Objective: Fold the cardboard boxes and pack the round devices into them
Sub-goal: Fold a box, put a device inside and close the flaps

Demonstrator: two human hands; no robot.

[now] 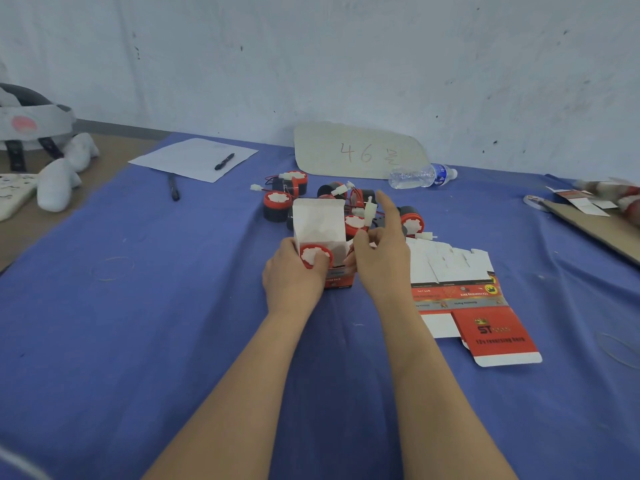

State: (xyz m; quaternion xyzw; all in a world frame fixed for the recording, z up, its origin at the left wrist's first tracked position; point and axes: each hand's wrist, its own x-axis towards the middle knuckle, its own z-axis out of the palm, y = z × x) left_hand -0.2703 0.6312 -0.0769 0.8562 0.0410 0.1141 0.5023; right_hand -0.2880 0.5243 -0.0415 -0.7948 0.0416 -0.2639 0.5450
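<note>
left hand [291,271] grips box [320,233], round device [316,256] inside.

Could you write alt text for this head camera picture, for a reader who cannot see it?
Two bare hands work at a small red and white cardboard box on a blue cloth: the left hand presses a round red device into its open top, the right hand beside it. More round devices lie behind, flat unfolded boxes to the right.
</note>
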